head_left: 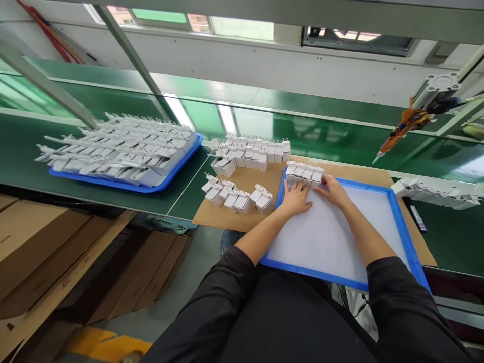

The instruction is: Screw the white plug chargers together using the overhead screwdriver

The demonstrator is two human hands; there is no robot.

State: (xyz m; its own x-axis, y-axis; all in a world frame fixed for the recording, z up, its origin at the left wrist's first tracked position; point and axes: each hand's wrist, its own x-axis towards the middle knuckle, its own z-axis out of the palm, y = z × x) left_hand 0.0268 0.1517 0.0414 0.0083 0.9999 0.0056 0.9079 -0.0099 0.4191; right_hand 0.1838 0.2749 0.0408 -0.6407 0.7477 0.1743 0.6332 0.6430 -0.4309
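A short row of white plastic pieces (304,174) stands at the back left corner inside a blue-rimmed tray (401,222) with a white bottom. Against the front of that row lies my left hand (297,199), its fingers spread and touching the pieces. My right hand (333,190) is at the row's right end, fingers apart, with its fingertips at the last piece. Neither hand is wrapped round anything. More white pieces (237,200) stand in small groups on brown cardboard (212,217) left of the tray, and a longer cluster (249,154) stands behind them.
A blue tray (151,189) heaped with white pieces sits on the green bench at the left. At the right are more white pieces (442,194), a marker pen (418,219) and a hanging orange tool with a pointed tip (397,132). Cardboard boxes (41,242) lie lower left.
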